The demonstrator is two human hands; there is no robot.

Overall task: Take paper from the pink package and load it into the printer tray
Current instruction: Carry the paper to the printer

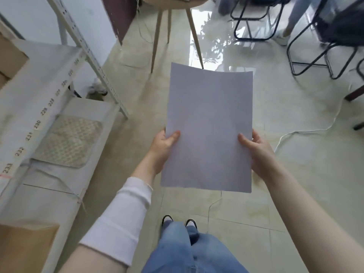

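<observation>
A stack of white paper (208,123) is held flat in front of me over the tiled floor, its far edge bowed slightly upward. My left hand (162,148) grips its left edge with the thumb on top. My right hand (256,152) grips the right edge the same way. Neither the pink package nor the printer tray is in view.
A white metal shelf (49,107) stands at the left, carrying a woven mat (69,140) and cardboard boxes (23,247). A wooden-legged chair (173,26) is ahead, black folding chairs (315,46) at the upper right. A white cable (307,131) trails across the floor.
</observation>
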